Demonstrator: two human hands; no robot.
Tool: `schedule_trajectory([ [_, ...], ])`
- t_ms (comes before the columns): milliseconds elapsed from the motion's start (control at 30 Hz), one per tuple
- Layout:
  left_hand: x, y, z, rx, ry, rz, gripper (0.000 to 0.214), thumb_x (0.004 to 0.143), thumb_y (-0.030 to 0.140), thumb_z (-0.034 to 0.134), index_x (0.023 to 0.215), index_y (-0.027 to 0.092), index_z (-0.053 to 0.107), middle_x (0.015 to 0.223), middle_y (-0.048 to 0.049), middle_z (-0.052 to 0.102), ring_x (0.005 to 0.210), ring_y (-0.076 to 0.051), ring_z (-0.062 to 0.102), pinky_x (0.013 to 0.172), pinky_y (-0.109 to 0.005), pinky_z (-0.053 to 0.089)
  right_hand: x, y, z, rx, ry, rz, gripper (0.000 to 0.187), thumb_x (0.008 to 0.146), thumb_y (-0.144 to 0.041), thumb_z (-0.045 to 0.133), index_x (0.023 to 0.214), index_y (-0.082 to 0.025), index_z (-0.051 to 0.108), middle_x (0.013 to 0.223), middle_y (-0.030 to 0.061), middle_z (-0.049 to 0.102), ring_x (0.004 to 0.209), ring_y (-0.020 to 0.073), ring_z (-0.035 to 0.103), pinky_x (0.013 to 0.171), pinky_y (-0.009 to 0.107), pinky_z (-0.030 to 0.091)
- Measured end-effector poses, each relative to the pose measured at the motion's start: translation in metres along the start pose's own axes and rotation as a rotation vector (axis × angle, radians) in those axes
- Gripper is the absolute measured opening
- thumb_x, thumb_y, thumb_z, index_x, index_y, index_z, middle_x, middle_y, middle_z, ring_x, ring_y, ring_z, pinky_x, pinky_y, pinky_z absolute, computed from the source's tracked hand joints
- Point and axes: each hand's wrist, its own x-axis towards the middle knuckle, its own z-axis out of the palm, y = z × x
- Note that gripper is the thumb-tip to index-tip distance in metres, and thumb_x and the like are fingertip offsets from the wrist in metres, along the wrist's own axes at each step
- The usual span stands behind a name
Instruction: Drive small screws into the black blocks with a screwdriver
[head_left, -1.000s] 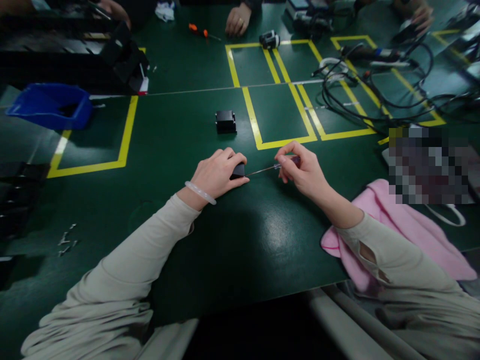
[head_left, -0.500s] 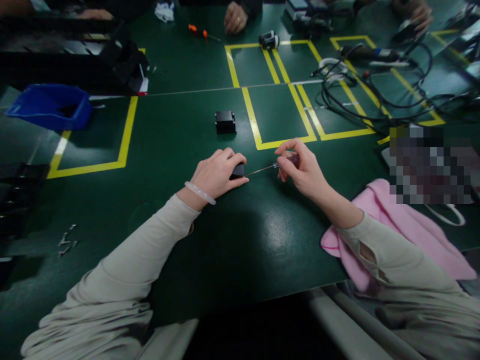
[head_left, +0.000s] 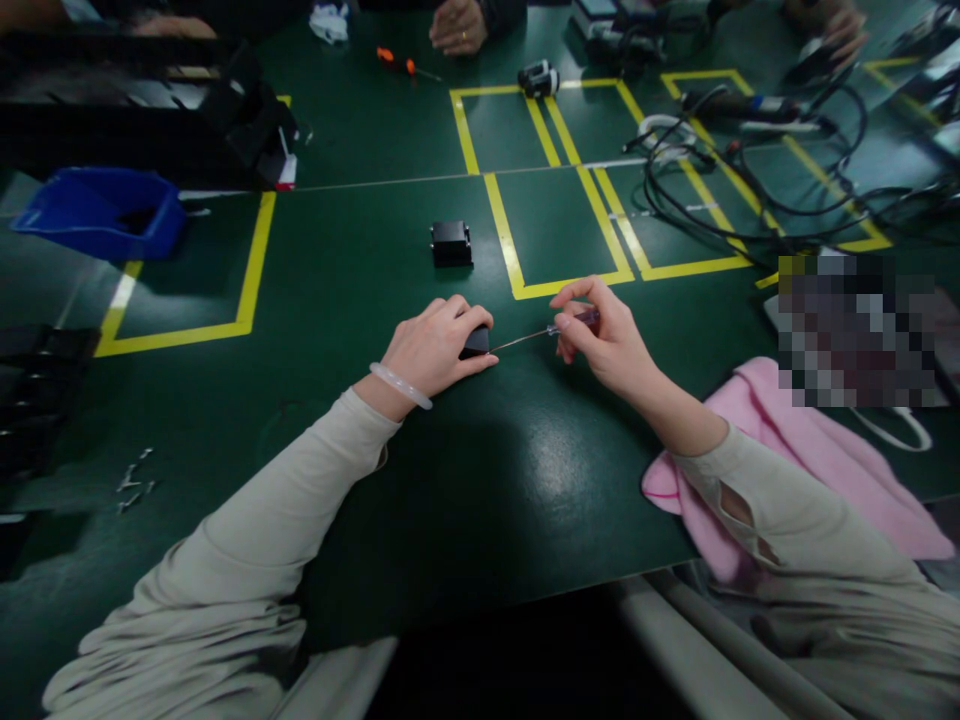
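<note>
My left hand (head_left: 439, 345) is wrapped over a small black block (head_left: 475, 343) on the green table, and its fingers hide most of the block. My right hand (head_left: 600, 333) grips the handle of a screwdriver (head_left: 551, 330) whose thin shaft lies nearly level, pointing left. The screwdriver's tip meets the block's right side, close to my left thumb; what it touches there is too small to tell. Beyond my left hand stands a second black block (head_left: 451, 244) with small shiny bits at its sides.
Several small screws (head_left: 133, 482) lie at left, below a blue bin (head_left: 105, 215). A pink cloth (head_left: 795, 470) lies under my right forearm. Black cables (head_left: 675, 200) coil at right. An orange-handled screwdriver (head_left: 396, 62) rests far off, near another person's hand (head_left: 459, 27).
Both my hands, the block and the screwdriver keep practically the same place. Across the table, the other person's hand has shifted slightly left and away.
</note>
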Motion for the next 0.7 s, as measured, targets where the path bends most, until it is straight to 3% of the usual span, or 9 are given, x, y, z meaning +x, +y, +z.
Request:
schedule_trajectory([
  [133,-0.0001,-0.0005,0.0,0.004,0.007,0.01,0.039,0.09,0.051,0.064,0.118,0.025,0.058,0.114,-0.0061,0.06,0.104,-0.024,0.058,0.064,-0.03,0.046,0.0004,0.0001,-0.0002,-0.029,0.0,0.034,0.024,0.094,-0.044,0.062,0.089,-0.022,0.053,0.049,-0.0106,0.045,0.039,0.0085,0.048,0.042,0.024,0.037],
  [333,-0.0001,-0.0006,0.0005,0.009,0.014,0.011,0.039,0.09,0.051,0.065,0.118,0.025,0.058,0.113,-0.0058,0.06,0.104,-0.024,0.059,0.063,-0.029,0.045,0.0,-0.0007,0.0008,-0.009,0.009,-0.018,0.024,0.092,-0.043,0.066,0.098,-0.023,0.052,0.057,-0.0096,0.05,0.045,0.0088,0.051,0.047,0.025,0.04],
  [533,0.0003,-0.0005,0.0004,0.009,0.005,0.01,0.039,0.09,0.052,0.065,0.118,0.025,0.058,0.114,-0.0056,0.06,0.104,-0.024,0.058,0.064,-0.029,0.045,0.0002,0.0003,0.0002,-0.046,0.008,0.03,0.024,0.094,-0.044,0.063,0.089,-0.023,0.053,0.048,-0.01,0.048,0.039,0.0084,0.048,0.042,0.024,0.037],
  [700,0.0002,-0.0007,0.0006,0.008,0.006,0.009,0.039,0.09,0.051,0.065,0.118,0.025,0.058,0.114,-0.0055,0.06,0.104,-0.024,0.058,0.064,-0.029,0.045,-0.0001,0.0014,0.0001,0.002,0.002,-0.02,0.024,0.093,-0.042,0.066,0.099,-0.023,0.053,0.055,-0.0104,0.05,0.043,0.008,0.05,0.046,0.024,0.039],
])
